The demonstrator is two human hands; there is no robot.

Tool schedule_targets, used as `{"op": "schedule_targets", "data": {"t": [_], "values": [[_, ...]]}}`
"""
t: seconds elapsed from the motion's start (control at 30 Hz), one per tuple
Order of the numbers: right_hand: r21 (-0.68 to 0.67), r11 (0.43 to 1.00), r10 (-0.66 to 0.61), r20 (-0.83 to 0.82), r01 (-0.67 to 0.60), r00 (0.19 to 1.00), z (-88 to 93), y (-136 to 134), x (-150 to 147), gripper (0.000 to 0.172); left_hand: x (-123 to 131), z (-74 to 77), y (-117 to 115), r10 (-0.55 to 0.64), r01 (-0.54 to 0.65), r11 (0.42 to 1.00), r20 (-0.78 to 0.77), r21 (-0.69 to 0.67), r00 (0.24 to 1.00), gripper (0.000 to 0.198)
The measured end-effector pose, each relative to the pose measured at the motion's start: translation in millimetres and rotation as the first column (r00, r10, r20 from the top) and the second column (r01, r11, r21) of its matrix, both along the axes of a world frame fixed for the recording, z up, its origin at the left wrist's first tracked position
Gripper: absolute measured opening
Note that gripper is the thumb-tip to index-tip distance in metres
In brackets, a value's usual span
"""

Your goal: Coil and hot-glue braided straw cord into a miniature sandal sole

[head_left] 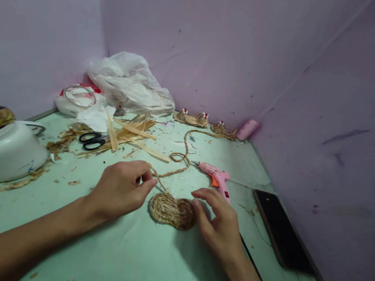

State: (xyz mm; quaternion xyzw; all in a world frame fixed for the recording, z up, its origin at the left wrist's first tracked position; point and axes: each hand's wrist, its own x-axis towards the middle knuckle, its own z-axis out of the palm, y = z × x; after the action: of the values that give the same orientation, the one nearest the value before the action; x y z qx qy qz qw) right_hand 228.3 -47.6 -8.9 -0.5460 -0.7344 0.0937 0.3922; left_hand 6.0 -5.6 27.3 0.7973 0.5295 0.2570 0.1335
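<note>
A coiled rope sole (172, 212), pinched in at the middle like a figure eight, lies flat on the green tabletop. The braided rope (169, 173) runs off its upper edge. My left hand (125, 186), to the left of the sole, pinches this rope between thumb and forefinger. At the right end of the sole is my right hand (218, 219), its thumb and fingers apart; the thumb tip is at the coil's edge, and I cannot tell whether it touches. Just beyond that hand a pink glue gun (215, 174) with an orange trigger lies on its side.
Black scissors (92, 141) lie by dry fibre strips (129, 132). A white pot (4, 152) stands at left, a plastic bag (132, 84) at the back. Small woven slippers (191, 119) and a pink roll (247, 129) sit along the wall. A phone (281, 230) lies at right.
</note>
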Motion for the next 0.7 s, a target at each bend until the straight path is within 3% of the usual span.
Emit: {"op": "schedule_targets", "data": {"t": [0.07, 0.13, 0.23, 0.37, 0.47, 0.57, 0.63, 0.7], "values": [[-0.18, 0.984, 0.017, 0.084, -0.002, 0.996, 5.1, 13, 3, 0.015, 2, -1.7, -3, 0.012, -0.034, 0.983, -0.121, -0.18, 0.993, 0.024], [-0.329, 0.943, 0.095, 0.153, -0.04, 0.984, 10.0, 23, 2, 0.013, 7, -5.5, -6, -0.036, -0.023, 0.962, -0.208, -0.273, 0.978, 0.024], [-0.418, 0.906, 0.159, 0.184, -0.069, 0.97, 14.9, 29, -3, 0.018, 14, -12.7, -12, -0.044, -0.028, 0.953, -0.229, -0.302, 0.972, 0.021], [-0.499, 0.864, 0.153, 0.144, -0.061, 0.978, 14.8, 26, -3, 0.021, 18, -18.3, -16, -0.022, -0.02, 0.95, -0.131, -0.312, 0.991, 0.013], [-0.578, 0.794, 0.154, -0.104, -0.186, 0.982, 14.2, 23, 0, 0.01, 17, -19.2, -16, -0.031, 0.022, 0.962, -0.029, -0.272, 0.999, 0.015], [-0.592, 0.726, 0.058, -0.454, -0.349, 0.889, 16.4, 20, -5, 0.017, 18, -18.0, -14, 0.011, 0.039, 0.961, 0.181, -0.273, 0.983, 0.018], [-0.555, 0.74, -0.039, -0.6, -0.38, 0.799, 18.3, 18, -13, 0.025, 19, -16.3, -11, 0.068, 0.085, 0.935, 0.409, -0.344, 0.91, 0.027], [-0.522, 0.771, -0.121, -0.683, -0.365, 0.721, 19.0, 17, -22, 0.032, 21, -14.8, -10, 0.15, 0.194, 0.867, 0.609, -0.46, 0.779, 0.036]]}}
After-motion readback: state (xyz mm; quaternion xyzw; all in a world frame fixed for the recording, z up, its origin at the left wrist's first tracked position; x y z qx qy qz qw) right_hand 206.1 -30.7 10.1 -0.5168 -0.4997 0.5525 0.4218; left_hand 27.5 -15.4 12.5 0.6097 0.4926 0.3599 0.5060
